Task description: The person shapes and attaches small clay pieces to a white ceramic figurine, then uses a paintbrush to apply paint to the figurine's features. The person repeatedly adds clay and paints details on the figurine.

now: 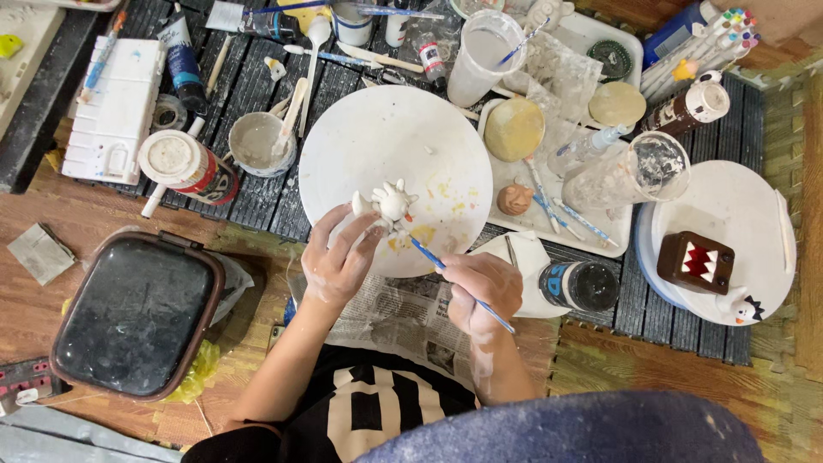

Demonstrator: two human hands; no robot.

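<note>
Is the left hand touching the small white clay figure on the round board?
Touching. The head view shows the left hand with fingers wrapped around the white clay figure.

Left hand curled in grip — right hand pinched, forearms converging.

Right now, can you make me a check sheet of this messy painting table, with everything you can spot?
Surface: dark slatted mat on a wooden floor, with newspaper under the hands.
Job's things: small white clay figure over a round white board; thin blue brush, tip near the figure.
Clutter: paint-smeared cups, tubes, a bundle of markers, a brown box-shaped toothy figure, a small brown clay head.
Grippers: left hand holds the figure; right hand holds the brush.
Cables: nothing seen.
Surroundings: dark brown-rimmed tub, white block-shaped model.
</note>
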